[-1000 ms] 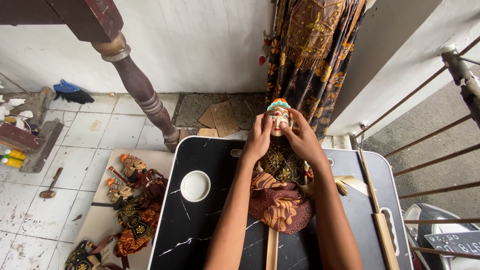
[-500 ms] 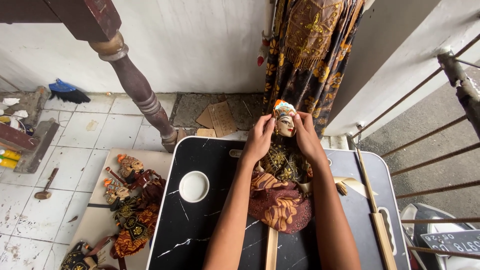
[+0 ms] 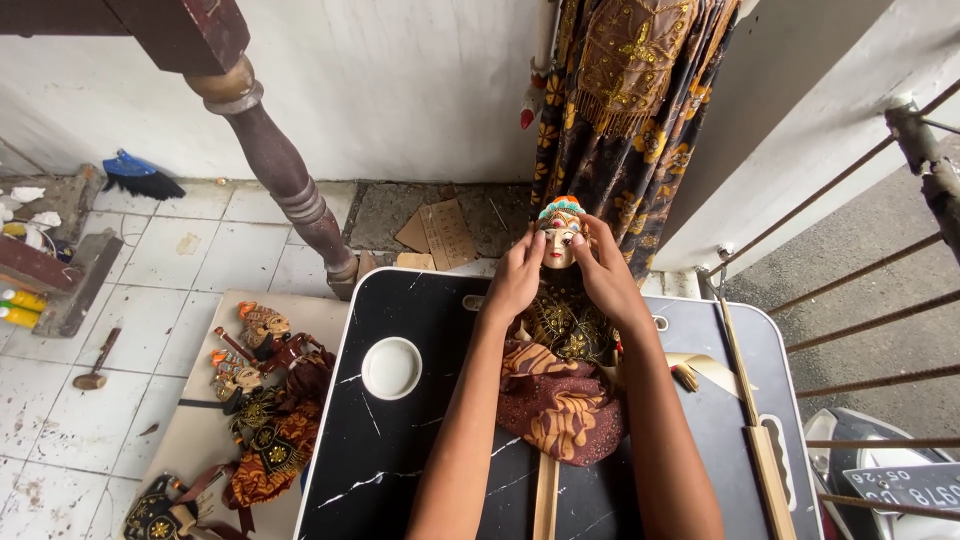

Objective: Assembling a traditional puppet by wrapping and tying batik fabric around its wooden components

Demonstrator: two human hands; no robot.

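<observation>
Puppet already dressed & lying on bench, both hands, left & right, fingers clamped on its head w/ crown on; prob. only head fitting left.

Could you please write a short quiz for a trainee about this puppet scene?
1. True or false: both hands, left hand and right hand, touch the head of the puppet.
2. The white round dish lies on which side of the puppet: A left, B right?
3. What colour is the table top?

Key: 1 true; 2 A; 3 black with white veins.
</observation>
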